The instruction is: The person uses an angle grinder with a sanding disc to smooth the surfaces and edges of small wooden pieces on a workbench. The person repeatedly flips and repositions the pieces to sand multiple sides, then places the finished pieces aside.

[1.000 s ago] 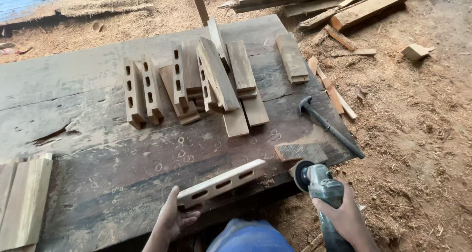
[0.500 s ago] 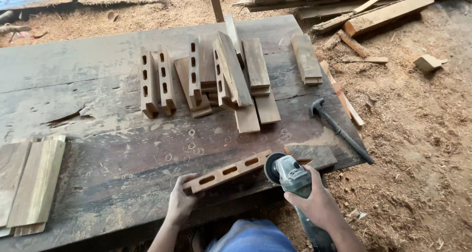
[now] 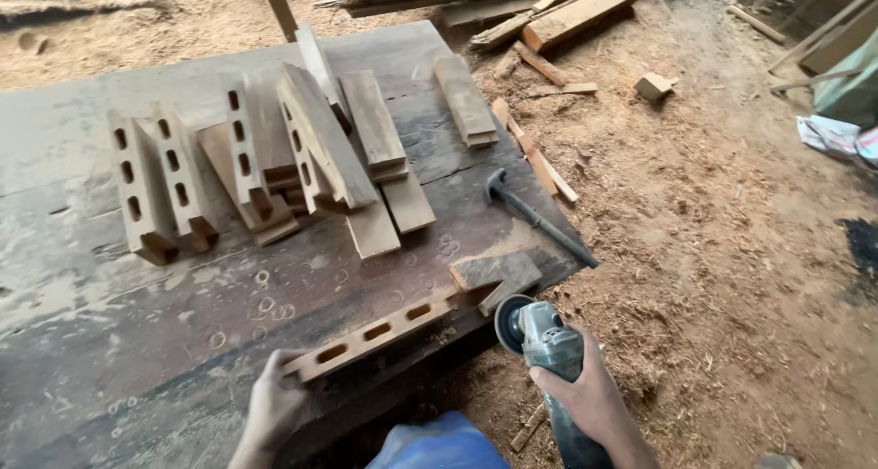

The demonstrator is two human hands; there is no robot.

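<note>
My left hand (image 3: 274,410) grips the near end of a long wooden piece with three slots (image 3: 384,330), which lies along the front edge of a dark, worn work board (image 3: 137,332). In my right hand (image 3: 590,398) is a grey angle grinder (image 3: 541,339); its disc (image 3: 506,320) stands just off the far end of the slotted piece, beside a small wooden block (image 3: 498,274). Whether the disc touches the wood I cannot tell.
More slotted pieces (image 3: 155,186) and plain planks (image 3: 384,149) are piled on the board's middle. A hammer (image 3: 535,215) lies at the board's right edge. Sawdust covers the ground (image 3: 732,277) to the right, with scrap timber (image 3: 567,16) at the back.
The grinder has stayed close to the end of the slotted piece after moving in from the right. The view has shifted right and closer. My left hand keeps its hold.
</note>
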